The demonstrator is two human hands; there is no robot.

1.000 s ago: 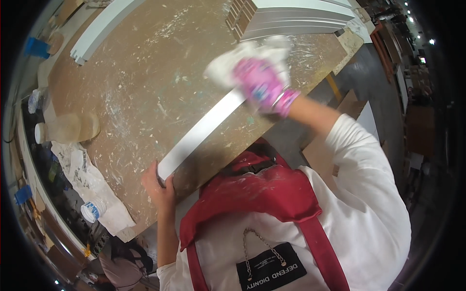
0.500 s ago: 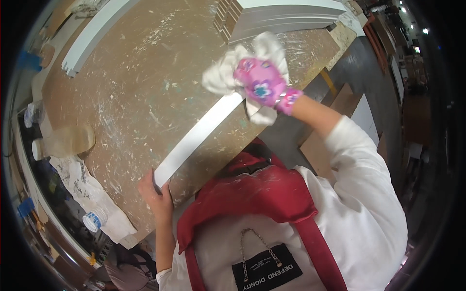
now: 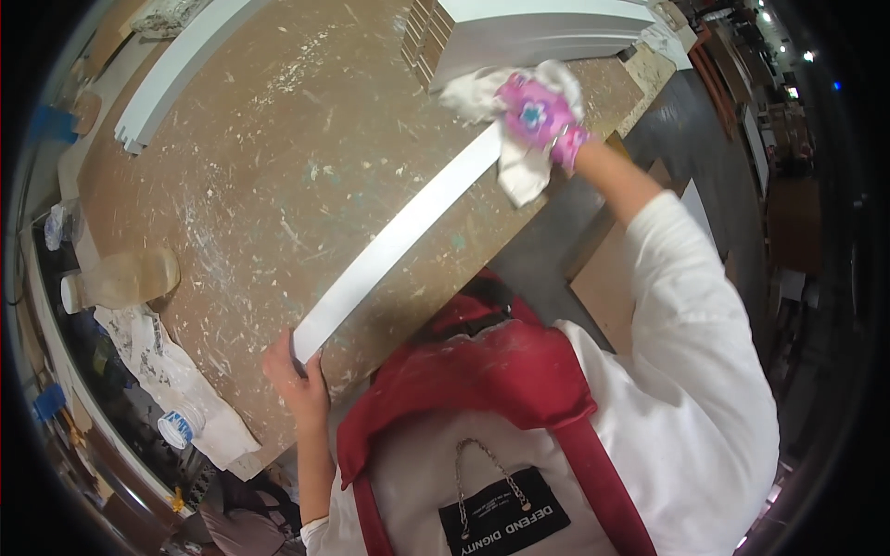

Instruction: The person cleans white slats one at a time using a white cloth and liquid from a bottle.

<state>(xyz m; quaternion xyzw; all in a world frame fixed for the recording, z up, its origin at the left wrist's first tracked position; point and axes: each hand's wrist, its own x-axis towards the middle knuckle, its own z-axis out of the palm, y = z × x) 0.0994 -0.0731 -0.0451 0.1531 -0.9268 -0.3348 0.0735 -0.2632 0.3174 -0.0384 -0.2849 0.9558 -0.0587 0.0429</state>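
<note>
A long, narrow white board (image 3: pixel 400 239) lies slantwise across the worktable. At its near left end, my bare left hand (image 3: pixel 298 372) is closed around the board, fingers on one side and thumb on the other. My right hand (image 3: pixel 538 113), in a pink flowered glove, grips a crumpled white rag (image 3: pixel 522 173) and presses it over the board's far right end. The rag hides that end, and one loose fold hangs down beside the table's edge.
Stacked white boards (image 3: pixel 538 39) stand at the far right of the paint-flecked worktable (image 3: pixel 269 176). Another white board (image 3: pixel 181 74) lies far left. A cloudy plastic bottle (image 3: pixel 130 278), a stained paper sheet (image 3: pixel 209 408) and a small white-and-blue container (image 3: pixel 176 426) line the left edge.
My right hand has slid the rag along the board, away and to the right, so more of the white surface shows. My left hand stays at the near end.
</note>
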